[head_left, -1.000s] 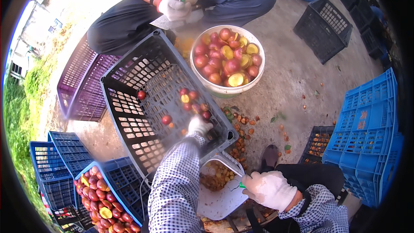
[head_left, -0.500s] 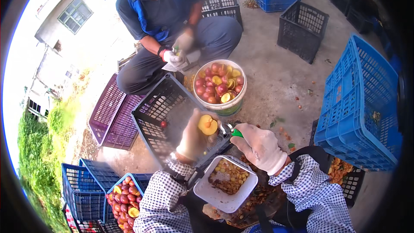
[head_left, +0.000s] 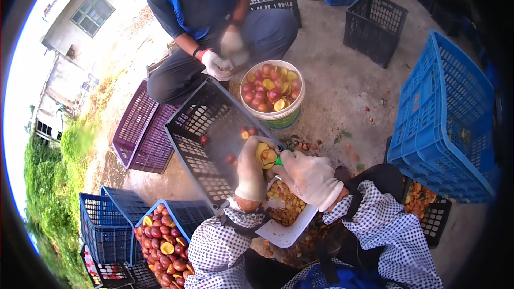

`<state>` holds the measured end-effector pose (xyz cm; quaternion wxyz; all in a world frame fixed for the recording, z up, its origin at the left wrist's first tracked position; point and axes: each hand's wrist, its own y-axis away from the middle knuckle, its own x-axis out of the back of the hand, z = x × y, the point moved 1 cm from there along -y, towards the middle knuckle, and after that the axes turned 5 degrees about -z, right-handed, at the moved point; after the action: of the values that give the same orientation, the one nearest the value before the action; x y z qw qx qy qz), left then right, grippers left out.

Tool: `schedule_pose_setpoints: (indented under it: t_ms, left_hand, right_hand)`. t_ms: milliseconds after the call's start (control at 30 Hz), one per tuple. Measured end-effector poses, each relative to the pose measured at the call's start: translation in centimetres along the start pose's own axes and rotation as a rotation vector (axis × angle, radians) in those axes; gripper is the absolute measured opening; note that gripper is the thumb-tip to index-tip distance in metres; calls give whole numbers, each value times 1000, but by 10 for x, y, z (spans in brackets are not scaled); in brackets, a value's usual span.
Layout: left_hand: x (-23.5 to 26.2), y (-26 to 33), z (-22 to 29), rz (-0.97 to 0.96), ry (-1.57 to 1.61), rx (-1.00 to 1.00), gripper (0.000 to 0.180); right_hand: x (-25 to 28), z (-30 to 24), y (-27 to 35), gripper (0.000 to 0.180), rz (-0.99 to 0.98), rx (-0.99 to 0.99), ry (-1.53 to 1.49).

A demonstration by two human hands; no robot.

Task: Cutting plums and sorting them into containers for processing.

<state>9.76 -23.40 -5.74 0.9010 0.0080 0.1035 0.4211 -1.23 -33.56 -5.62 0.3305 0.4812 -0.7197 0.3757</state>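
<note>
My gloved left hand [head_left: 250, 176] is closed around a yellow-fleshed stone fruit half [head_left: 266, 155], cut face toward my right hand. My gloved right hand [head_left: 316, 182] grips a green-handled pitting tool [head_left: 279, 161]. Its working end is at the fruit, hidden by the flesh and fingers. Below both hands sits a white tray [head_left: 286, 237] with brownish stones and pulp in it. A black crate [head_left: 184, 147] lies tilted beyond my left hand, with a few red fruits inside. Farther off stands a white bucket [head_left: 278, 119] full of red-skinned fruit, some cut open.
Across from me sits a person [head_left: 201, 16] in white gloves, hands blurred. A blue crate of halved fruit [head_left: 166, 238] stands at my lower left, purple crates [head_left: 142, 128] beyond it. Stacked blue crates [head_left: 444, 123] rise at right; a black crate [head_left: 375, 32] stands farther back.
My hands have come together over the white tray, and the tool's metal end, visible before, is now hidden at the fruit. More red fruits show in the black crate.
</note>
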Motion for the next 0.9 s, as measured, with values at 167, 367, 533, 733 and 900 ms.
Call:
schedule_pose_setpoints:
  t_ms: [167, 367, 533, 733, 900]
  left_hand:
    - [23, -10, -23, -36, -299, -90, 22]
    - [24, -2, -10, -67, -760, -413, 8]
    - [30, -9, -18, -125, -504, -146, 8]
    - [32, -9, -26, -28, 271, 594, 41]
    - [34, -15, -24, 47, 271, 693, 40]
  right_hand:
    - [-10, 6, 0, 22, -82, -27, -193]
    - [-10, 8, -7, 36, -632, -512, -1433]
    - [-13, 18, -5, 41, -745, -650, -1540]
    - [-37, 21, 1, 36, -344, -134, -980]
    - [-35, 13, 0, 30, -281, 26, -147]
